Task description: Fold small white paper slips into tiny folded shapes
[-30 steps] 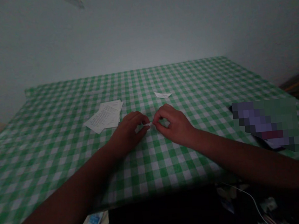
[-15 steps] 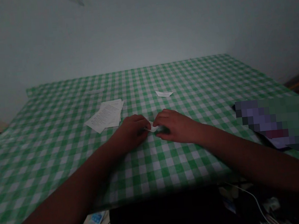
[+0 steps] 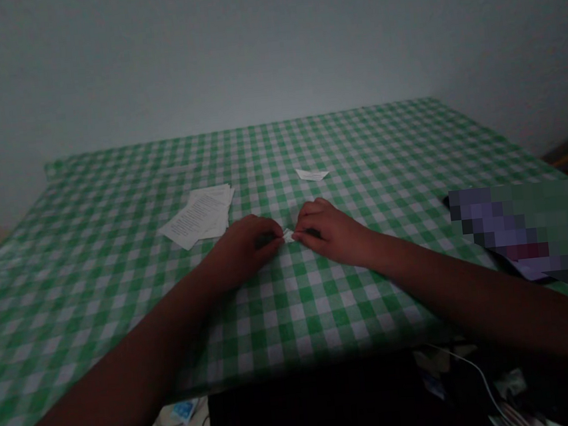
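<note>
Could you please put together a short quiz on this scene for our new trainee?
1. What is between the fingertips of the left hand and the right hand?
A) a cable
B) a small piece of white paper
C) a pen
2. True or false: the printed sheets lie nearer the left hand than the right hand.
3. Fill in the blank: the tablecloth is checked in white and ____.

Key: 1. B; 2. True; 3. green
</note>
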A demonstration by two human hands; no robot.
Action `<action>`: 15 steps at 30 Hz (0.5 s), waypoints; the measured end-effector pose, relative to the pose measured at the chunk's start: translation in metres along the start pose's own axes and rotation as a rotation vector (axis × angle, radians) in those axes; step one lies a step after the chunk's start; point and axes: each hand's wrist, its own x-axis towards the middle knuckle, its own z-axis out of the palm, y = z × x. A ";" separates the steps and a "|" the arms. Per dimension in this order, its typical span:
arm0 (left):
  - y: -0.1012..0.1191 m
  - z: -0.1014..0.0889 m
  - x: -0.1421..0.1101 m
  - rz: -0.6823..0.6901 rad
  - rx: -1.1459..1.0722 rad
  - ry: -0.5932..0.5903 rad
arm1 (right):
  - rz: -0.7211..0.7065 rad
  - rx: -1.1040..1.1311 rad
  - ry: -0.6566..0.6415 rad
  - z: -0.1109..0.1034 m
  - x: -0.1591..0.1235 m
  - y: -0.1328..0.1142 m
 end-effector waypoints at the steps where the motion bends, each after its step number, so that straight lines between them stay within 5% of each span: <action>1: 0.002 0.000 0.000 -0.029 -0.004 0.002 | 0.014 -0.003 0.024 0.001 0.000 -0.001; 7: 0.007 0.007 0.002 -0.155 -0.058 0.018 | 0.106 -0.060 0.049 0.009 0.005 0.000; 15: 0.009 0.011 0.003 -0.147 0.054 0.043 | 0.158 -0.131 0.048 0.014 0.005 0.001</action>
